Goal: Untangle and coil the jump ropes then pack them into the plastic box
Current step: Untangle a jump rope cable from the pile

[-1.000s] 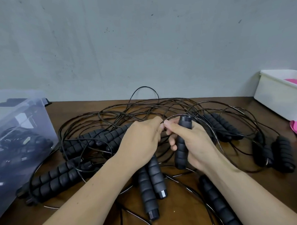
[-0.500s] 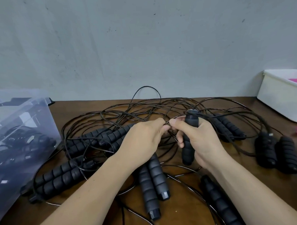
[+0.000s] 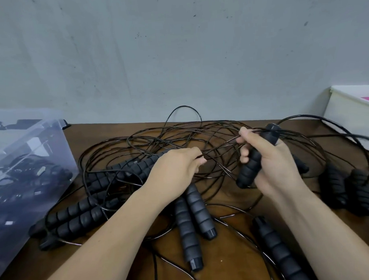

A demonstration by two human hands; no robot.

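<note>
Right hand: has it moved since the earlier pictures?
Yes. The right hand, gripping a handle, moved right, nearer the white bin and away from the left hand.

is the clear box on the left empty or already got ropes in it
Not empty: dark ropes show through the translucent wall of the clear plastic box. How full it is, cannot tell.

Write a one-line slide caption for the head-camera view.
Right hand grips a jump-rope handle while the left hand pinches a cord from the tangle on the table.
</note>
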